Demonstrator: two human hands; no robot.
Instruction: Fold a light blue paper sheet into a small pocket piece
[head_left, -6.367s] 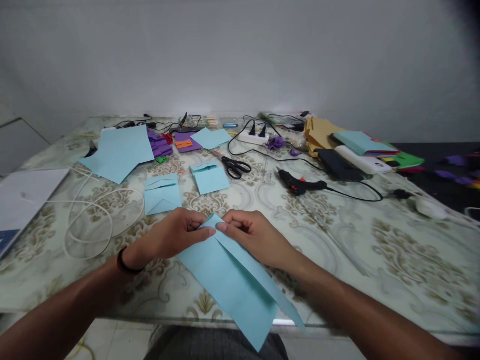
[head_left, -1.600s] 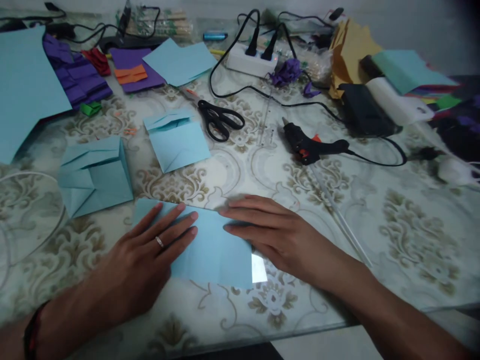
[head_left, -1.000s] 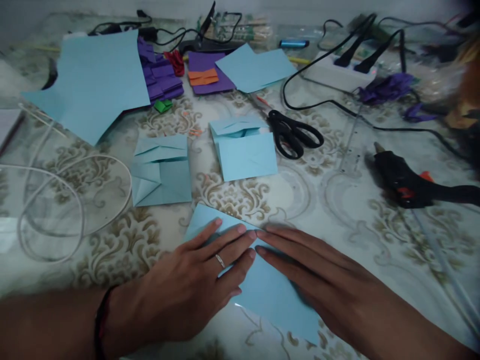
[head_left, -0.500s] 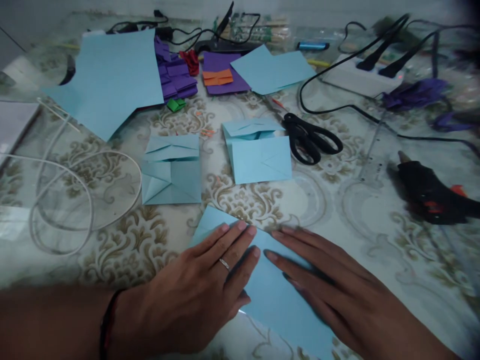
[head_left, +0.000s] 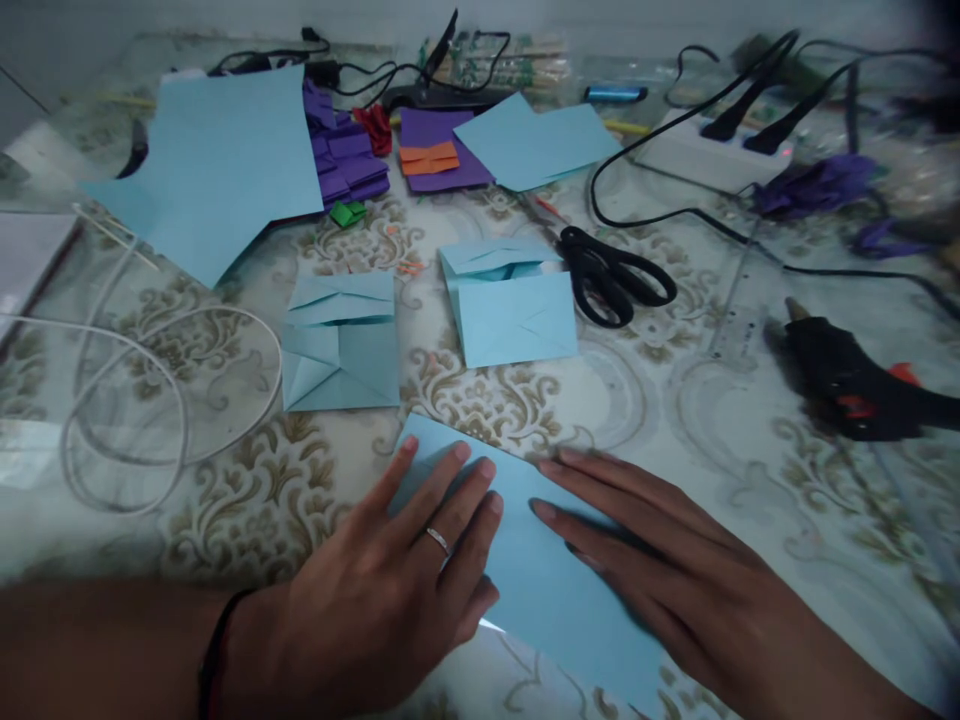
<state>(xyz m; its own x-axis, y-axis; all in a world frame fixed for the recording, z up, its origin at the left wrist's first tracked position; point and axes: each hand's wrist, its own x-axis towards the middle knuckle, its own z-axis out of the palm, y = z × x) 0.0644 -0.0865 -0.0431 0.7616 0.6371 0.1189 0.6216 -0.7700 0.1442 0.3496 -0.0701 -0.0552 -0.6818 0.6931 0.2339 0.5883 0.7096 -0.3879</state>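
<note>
One light-blue sheet (head_left: pixel 555 580) flat on the patterned table (head_left: pixel 247 520), front and centre! Over its left part, the left hand (head_left: pixel 382 590), palm down with fingers fanned, gripping nothing. From the other side, the right hand (head_left: pixel 675 560), stretched out with fingers nearly straight, tips on paper by the far edge, likewise without a grip. Just beyond, a folded blue piece (head_left: pixel 341 340), then rightward a second folded blue piece (head_left: pixel 517 325) close beside black-handled scissors (head_left: pixel 611 275). Farther right, a glue gun (head_left: pixel 847 380). Dimmer behind: probably crumpled purple paper (head_left: pixel 817 185) by the white power strip (head_left: pixel 690 155).
</note>
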